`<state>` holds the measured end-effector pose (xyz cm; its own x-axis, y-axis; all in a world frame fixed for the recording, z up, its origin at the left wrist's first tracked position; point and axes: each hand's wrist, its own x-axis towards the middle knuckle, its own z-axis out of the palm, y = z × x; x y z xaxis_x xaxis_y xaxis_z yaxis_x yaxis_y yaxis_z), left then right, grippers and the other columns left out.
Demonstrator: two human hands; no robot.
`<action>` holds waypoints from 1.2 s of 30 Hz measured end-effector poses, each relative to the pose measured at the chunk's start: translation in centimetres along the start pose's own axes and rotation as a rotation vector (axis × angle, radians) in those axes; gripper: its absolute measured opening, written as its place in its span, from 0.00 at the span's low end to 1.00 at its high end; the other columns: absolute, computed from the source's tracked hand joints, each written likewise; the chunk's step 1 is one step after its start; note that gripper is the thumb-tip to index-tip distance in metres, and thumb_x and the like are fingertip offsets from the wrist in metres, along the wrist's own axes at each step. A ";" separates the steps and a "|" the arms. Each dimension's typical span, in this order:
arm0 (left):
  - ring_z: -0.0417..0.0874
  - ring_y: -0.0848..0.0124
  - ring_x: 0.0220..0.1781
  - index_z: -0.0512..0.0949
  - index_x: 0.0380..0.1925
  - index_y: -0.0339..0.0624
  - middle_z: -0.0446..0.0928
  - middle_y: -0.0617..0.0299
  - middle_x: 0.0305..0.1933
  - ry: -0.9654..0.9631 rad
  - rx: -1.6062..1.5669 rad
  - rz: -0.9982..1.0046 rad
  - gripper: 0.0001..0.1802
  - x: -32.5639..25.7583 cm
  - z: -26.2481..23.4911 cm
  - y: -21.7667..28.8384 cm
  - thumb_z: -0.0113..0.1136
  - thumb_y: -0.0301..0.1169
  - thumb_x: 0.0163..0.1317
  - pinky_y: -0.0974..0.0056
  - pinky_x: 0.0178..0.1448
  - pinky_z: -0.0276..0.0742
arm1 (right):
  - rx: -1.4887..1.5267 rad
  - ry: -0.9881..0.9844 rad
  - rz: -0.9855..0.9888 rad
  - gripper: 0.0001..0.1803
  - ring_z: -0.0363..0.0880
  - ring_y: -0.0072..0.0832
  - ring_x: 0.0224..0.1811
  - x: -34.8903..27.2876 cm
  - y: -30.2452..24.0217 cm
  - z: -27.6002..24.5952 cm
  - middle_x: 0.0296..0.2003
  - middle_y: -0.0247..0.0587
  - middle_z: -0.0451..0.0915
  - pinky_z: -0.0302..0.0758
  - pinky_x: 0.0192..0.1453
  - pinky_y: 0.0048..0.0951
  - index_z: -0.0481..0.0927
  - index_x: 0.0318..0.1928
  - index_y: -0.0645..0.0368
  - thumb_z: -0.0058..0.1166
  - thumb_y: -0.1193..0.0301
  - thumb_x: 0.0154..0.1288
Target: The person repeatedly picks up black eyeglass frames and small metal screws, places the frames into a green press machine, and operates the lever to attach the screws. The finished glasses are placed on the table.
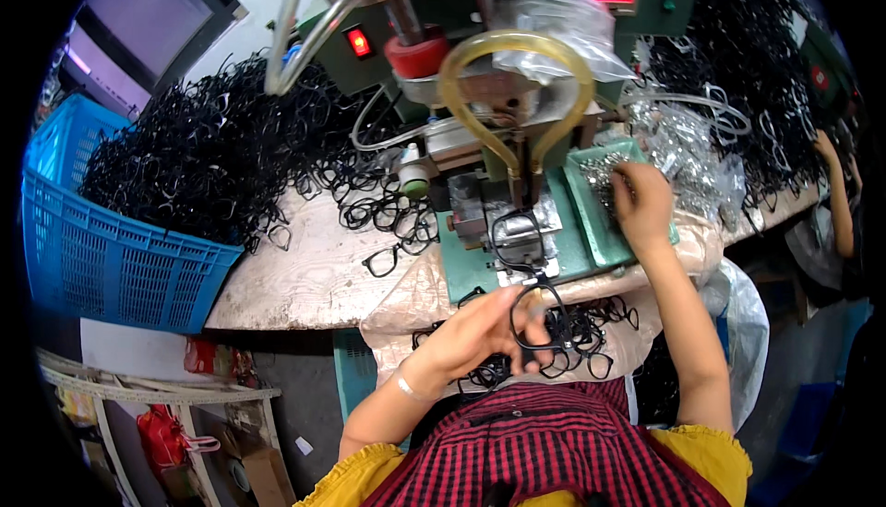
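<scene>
1. Closest in, just past the left hand's near side, a loose scatter of dark eyeglass frames (586, 327) lies along the plastic-covered edge of the bench (295, 276).
2. And here's the left hand (517, 327), fingers and thumb closed around the near rim of one black eyeglass frame (538, 278), which points away from the body. This should be a featherweight: thin, fairly stiff with a little spring, probably smooth enough to twist in a loose grip. Best hold? The rim close to the bridge, I'd say, pinched lightly; squeeze or bend hard and that narrow bridge looks the likeliest place to crack.
3. Straight ahead of the left hand, the frame's far rim reaches over the metal fixture (531, 272) of the machine; whether it touches, I can't tell.
4. Out to the right, the right hand (646, 202) has its fingers curled down into a green tray (604, 253) of small metal parts (598, 175). Is a piece pinched there? Can't tell. These look tiny, hard and easy to drop, so fingertips only.
5. Beyond both hands, a yellowish hose (517, 38) loops above the fixture.
6. Farther off, ahead and left of the left hand, a great tangled heap of frames (185, 161) spills beside a blue basket (129, 249).
</scene>
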<state>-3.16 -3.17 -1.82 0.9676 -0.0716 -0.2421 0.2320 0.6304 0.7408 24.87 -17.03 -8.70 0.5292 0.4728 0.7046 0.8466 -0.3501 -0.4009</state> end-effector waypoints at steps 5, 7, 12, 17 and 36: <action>0.83 0.75 0.39 0.76 0.42 0.36 0.83 0.58 0.38 0.769 0.533 0.480 0.05 -6.9 -2.5 0.3 0.58 0.23 0.69 0.71 0.45 0.79 | 0.770 0.403 0.754 0.08 0.79 0.18 0.40 -5.0 1.7 -2.5 0.40 0.33 0.84 0.75 0.48 0.21 0.83 0.46 0.63 0.58 0.77 0.68; 0.80 0.75 0.39 0.77 0.40 0.33 0.82 0.59 0.36 0.954 0.691 0.709 0.05 -6.9 -3.9 3.2 0.58 0.20 0.66 0.70 0.48 0.76 | 0.807 0.377 0.801 0.09 0.80 0.19 0.42 -5.1 1.0 -1.5 0.41 0.34 0.84 0.75 0.51 0.21 0.83 0.48 0.64 0.57 0.77 0.69; 0.79 0.59 0.41 0.82 0.35 0.40 0.83 0.56 0.38 1.082 1.550 0.918 0.06 -0.7 -10.8 7.1 0.66 0.22 0.56 0.60 0.47 0.74 | 0.891 0.208 0.679 0.09 0.79 0.17 0.42 -0.9 -1.3 2.9 0.41 0.32 0.85 0.74 0.49 0.18 0.84 0.46 0.63 0.61 0.76 0.67; 0.75 0.52 0.44 0.72 0.29 0.38 0.74 0.53 0.31 0.733 2.096 0.789 0.11 4.5 -21.4 6.6 0.59 0.17 0.43 0.52 0.50 0.73 | 0.680 0.085 0.610 0.08 0.81 0.20 0.40 -0.9 -3.5 2.1 0.38 0.34 0.85 0.75 0.48 0.21 0.85 0.43 0.63 0.63 0.77 0.63; 0.80 0.71 0.33 0.73 0.48 0.43 0.78 0.60 0.37 0.873 0.054 0.821 0.12 0.0 -15.1 2.6 0.51 0.39 0.75 0.68 0.36 0.81 | 0.822 -0.029 0.313 0.12 0.82 0.26 0.41 1.9 -12.0 -0.2 0.36 0.39 0.83 0.75 0.50 0.26 0.79 0.42 0.64 0.63 0.79 0.56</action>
<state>-4.08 10.12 -9.35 0.4391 0.8984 -0.0132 -0.3986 0.2079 0.8932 15.66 -12.07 -2.45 0.7355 0.4769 0.4812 0.4299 0.2204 -0.8756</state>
